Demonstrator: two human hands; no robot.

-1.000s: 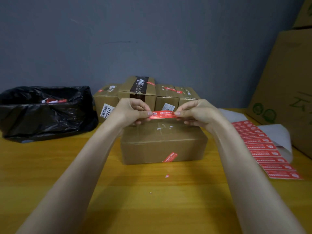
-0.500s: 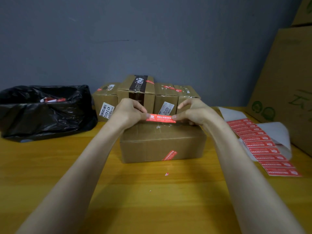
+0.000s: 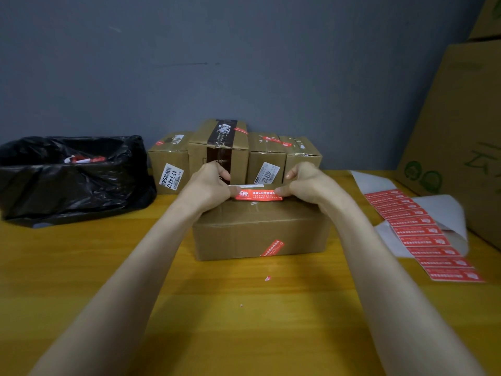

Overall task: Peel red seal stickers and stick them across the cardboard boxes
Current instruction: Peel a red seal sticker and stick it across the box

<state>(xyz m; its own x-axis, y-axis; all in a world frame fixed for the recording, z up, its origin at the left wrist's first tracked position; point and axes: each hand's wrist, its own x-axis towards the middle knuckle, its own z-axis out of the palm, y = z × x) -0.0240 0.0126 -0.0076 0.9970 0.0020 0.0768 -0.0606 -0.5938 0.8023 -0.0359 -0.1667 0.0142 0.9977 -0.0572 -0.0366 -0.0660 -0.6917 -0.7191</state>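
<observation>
Left hand [image 3: 208, 185] and right hand [image 3: 306, 183] are pinching opposite ends of a red seal sticker [image 3: 259, 194] over the front box [image 3: 260, 229]. Labels behind are reading "47-3-4312" [image 3: 170, 177] and "402" [image 3: 267, 173].

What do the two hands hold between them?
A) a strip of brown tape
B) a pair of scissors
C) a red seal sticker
C: the left hand and the right hand each pinch one end of the red seal sticker, near the cardboard box's far edge.
</observation>
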